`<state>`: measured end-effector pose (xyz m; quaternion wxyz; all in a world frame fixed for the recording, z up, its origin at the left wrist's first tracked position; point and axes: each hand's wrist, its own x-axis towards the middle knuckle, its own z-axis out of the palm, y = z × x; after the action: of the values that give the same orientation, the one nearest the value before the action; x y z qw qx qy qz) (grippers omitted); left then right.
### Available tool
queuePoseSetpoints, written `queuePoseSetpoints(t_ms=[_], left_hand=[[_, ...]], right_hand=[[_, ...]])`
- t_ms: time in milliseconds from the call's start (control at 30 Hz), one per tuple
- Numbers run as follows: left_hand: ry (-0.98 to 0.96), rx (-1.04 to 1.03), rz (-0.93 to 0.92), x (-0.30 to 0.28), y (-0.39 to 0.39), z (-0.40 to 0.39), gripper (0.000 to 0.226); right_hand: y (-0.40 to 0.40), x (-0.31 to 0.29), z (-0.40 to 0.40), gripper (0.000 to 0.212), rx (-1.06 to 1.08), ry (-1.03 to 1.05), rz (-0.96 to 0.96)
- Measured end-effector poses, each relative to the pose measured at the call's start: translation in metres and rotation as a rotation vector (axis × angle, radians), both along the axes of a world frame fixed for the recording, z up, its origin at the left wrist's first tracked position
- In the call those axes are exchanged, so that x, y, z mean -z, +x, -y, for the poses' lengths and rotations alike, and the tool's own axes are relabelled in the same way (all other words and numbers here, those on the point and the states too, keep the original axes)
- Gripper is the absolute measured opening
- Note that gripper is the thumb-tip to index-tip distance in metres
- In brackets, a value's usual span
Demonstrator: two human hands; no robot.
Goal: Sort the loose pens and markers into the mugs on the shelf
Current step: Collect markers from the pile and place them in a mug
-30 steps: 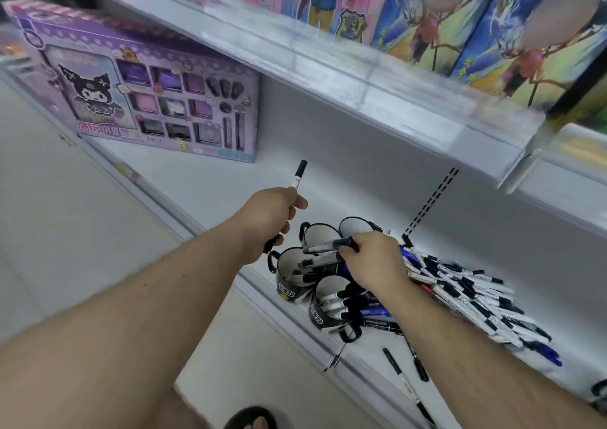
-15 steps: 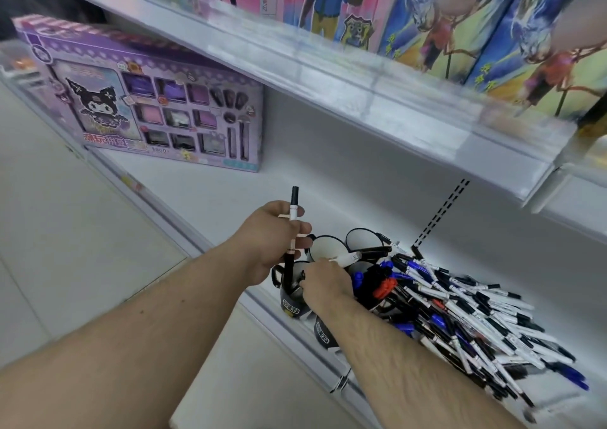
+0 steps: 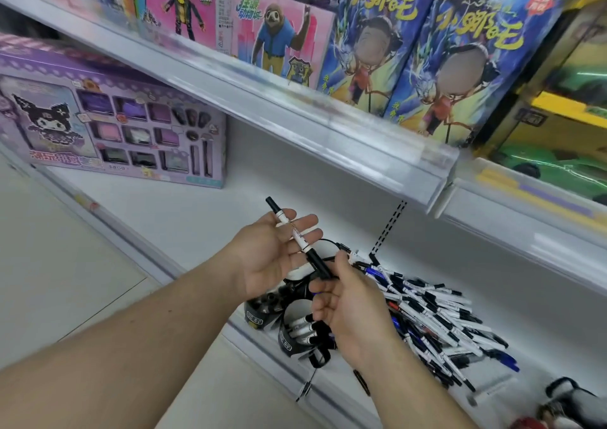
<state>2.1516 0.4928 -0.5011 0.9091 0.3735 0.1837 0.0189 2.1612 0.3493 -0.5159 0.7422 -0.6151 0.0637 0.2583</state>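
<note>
Left hand (image 3: 272, 257) palm-up, fingers straight; marker (image 3: 297, 236) lies across them. Right hand (image 3: 348, 300) pinches marker's lower black end, apparently thumb and forefinger. Mugs (image 3: 289, 330) directly beneath both hands.

One head-worn camera looks forward and down, close over both forearms, onto the shelf (image 3: 203, 218) at an angle.

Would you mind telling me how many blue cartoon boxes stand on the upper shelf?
2. The left blue box stands just right of the pink sloth box, and the right blue box stands beside it. Others may lie outside the frame.
</note>
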Motion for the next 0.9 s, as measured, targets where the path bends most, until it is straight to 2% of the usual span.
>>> queuePoseSetpoints(t_ms=[133, 200, 367, 467, 600, 700, 800, 900], left_hand=[[0.063, 0.095, 0.016, -0.009, -0.003, 0.004, 0.010], [0.173, 0.121, -0.037, -0.010, -0.006, -0.003, 0.024], [0.769, 0.221, -0.255, 0.000, -0.011, -0.014, 0.044], [0.869, 0.204, -0.305, 0.006, -0.009, -0.018, 0.051], [0.966, 0.307, -0.345, 0.013, -0.009, -0.008, 0.034], [1.049, 0.403, -0.313, 0.015, -0.010, 0.006, 0.021], [1.107, 0.474, -0.289, 0.017, -0.011, 0.014, 0.012], [1.171, 0.552, -0.264, 0.023, -0.009, 0.019, 0.008]], right_hand=[[-0.001, -0.014, 0.010, 0.013, 0.034, -0.074, 0.176], [0.002, -0.021, 0.018, 0.008, 0.066, -0.156, 0.317], [0.013, -0.027, 0.046, 0.021, 0.075, -0.356, 0.538], [0.021, -0.006, 0.061, 0.028, 0.034, -0.517, 0.669], [0.033, 0.050, 0.063, 0.014, -0.129, -0.816, 0.803], [0.042, 0.089, 0.051, 0.015, -0.228, -0.908, 0.893], [0.049, 0.118, 0.035, 0.014, -0.340, -0.990, 0.903], [0.053, 0.142, 0.024, 0.016, -0.538, -1.137, 0.973]])
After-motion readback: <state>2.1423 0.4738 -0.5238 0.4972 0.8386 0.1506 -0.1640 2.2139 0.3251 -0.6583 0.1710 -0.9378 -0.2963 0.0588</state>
